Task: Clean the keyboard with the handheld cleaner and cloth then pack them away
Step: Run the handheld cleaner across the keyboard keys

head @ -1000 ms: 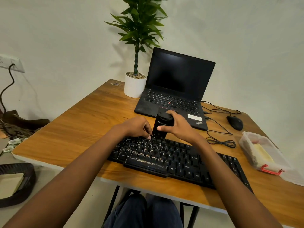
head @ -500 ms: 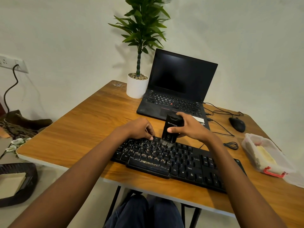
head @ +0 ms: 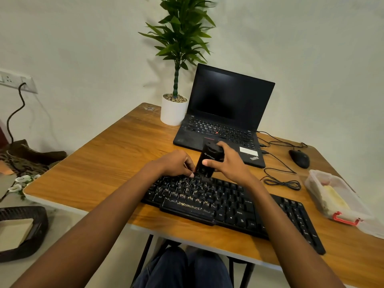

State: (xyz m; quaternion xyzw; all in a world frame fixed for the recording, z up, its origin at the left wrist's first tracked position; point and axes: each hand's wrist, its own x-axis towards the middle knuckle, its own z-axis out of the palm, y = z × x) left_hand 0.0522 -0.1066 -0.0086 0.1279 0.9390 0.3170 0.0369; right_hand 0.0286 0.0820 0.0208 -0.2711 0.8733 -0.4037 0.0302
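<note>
The black keyboard [head: 228, 204] lies across the near side of the wooden table [head: 108, 163]. My right hand [head: 232, 165] grips the black handheld cleaner [head: 211, 157], which tilts with its lower end on the keyboard's far key row. My left hand [head: 172, 163] rests at the keyboard's far edge with curled fingers, its fingertips right beside the cleaner's lower end. Whether they pinch anything is hidden. A yellowish cloth [head: 334, 199] lies inside a clear plastic box [head: 311, 185] with a red latch at the right.
An open black laptop [head: 226, 113] stands behind the keyboard, with a potted plant [head: 174, 110] to its left. A black mouse [head: 299, 159] and coiled cable [head: 282, 181] lie at the right. A dark basket [head: 20, 231] sits on the floor at the left.
The cleaner, out to the right along the far key row half a second ago, is back beside my left hand and tilted more. My left hand has stayed put.
</note>
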